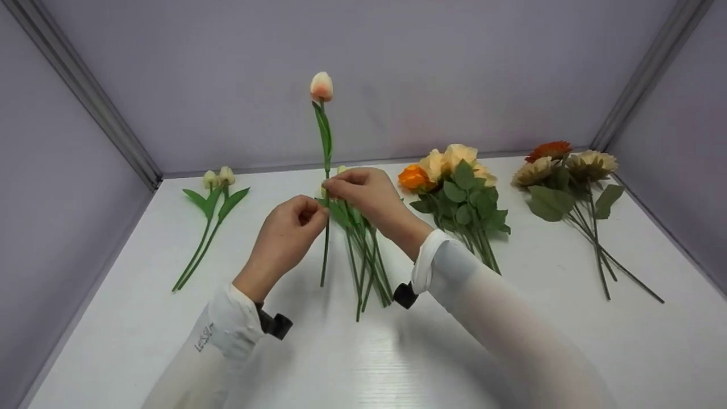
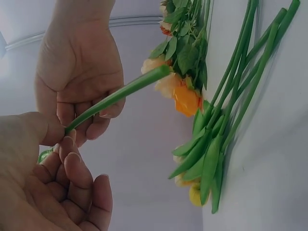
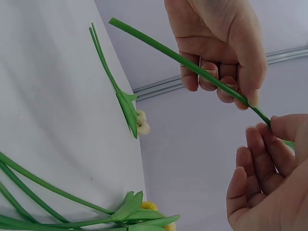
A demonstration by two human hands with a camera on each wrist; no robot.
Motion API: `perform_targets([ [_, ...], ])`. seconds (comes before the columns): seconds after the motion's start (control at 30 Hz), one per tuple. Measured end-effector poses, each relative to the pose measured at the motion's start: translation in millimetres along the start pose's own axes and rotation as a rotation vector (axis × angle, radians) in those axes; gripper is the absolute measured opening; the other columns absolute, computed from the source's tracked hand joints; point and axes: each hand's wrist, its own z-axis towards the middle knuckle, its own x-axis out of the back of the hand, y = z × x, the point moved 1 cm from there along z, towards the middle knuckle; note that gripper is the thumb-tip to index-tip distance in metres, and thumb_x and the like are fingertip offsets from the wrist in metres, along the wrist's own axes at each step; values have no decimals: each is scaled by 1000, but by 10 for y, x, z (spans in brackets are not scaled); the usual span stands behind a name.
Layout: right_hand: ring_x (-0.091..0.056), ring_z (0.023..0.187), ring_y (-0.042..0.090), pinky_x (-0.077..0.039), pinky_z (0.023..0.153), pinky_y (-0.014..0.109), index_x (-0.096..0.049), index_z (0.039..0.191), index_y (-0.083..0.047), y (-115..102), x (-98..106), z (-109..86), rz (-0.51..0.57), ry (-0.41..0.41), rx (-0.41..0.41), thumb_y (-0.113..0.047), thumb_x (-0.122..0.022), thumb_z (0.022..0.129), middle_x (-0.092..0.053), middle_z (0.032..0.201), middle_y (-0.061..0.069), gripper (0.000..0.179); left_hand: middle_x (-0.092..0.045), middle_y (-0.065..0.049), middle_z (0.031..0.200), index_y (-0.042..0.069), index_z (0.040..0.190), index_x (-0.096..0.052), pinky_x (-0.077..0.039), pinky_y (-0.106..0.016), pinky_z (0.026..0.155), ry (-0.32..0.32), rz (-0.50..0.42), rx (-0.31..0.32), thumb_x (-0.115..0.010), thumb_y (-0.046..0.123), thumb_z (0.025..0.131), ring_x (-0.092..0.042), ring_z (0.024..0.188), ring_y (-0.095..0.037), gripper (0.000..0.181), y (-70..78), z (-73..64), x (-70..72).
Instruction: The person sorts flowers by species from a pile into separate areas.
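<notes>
A single pale tulip with a pink-orange base (image 1: 321, 87) stands upright above the white table, one long leaf along its green stem (image 2: 120, 93). My left hand (image 1: 287, 232) pinches the stem between thumb and index finger, around its middle. Just higher up, the thumb and fingertips of my right hand (image 1: 372, 199) pinch the same stem, below the leaf. Behind and beneath the right hand lies a bunch of tulips (image 2: 207, 163) with crossing stems. Its blossoms are partly covered by that hand in the head view.
Two whitish tulips (image 1: 213, 204) lie at the left of the table. Right of centre is a bunch of peach and orange roses (image 1: 463, 199). Farther right lie beige and rust-red flowers (image 1: 548, 150) with crossed stems. Grey panels (image 1: 375, 68) enclose the back and sides.
</notes>
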Motion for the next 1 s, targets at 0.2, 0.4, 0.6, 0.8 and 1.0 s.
perform_targets([
  [0.2,-65,100,28,-52,91,37,-78,103,-6,-18,73,-12,-14,0,-37,-30,-74,96,-74,105,11,25,-62,0,91,16,104,-68,-46,-38,69,13,87,-44,-61,32,103,-55,77,-21,18,33,3,-52],
  [0.4,-64,91,25,-52,84,37,-78,101,-6,-18,224,-23,-26,3,-37,-29,-73,96,-72,97,10,24,-64,2,111,19,116,-69,-50,-40,86,30,234,-163,-59,43,104,-60,102,-20,29,36,-3,-34],
  [0.6,-66,92,27,-55,88,36,-77,101,-9,-6,385,-39,-98,29,-75,-30,-73,97,-72,99,12,22,-55,-7,144,14,144,-58,-35,-53,112,65,394,-234,-57,49,103,-47,134,-32,54,-6,-18,39],
  [0.8,-67,91,27,-54,93,40,-76,105,-5,28,481,-61,-147,52,-88,-30,-74,96,-73,96,10,26,-37,-13,161,16,158,-41,-14,-60,121,81,551,-252,-55,53,103,-30,148,-37,68,-102,-32,124],
  [1.0,-68,89,24,-55,89,37,-75,102,-6,103,527,-68,-240,60,-86,-27,-73,97,-73,94,8,22,-22,-15,168,19,163,-30,-5,-63,120,45,631,-206,-51,59,102,-17,153,-39,76,-226,-39,226],
])
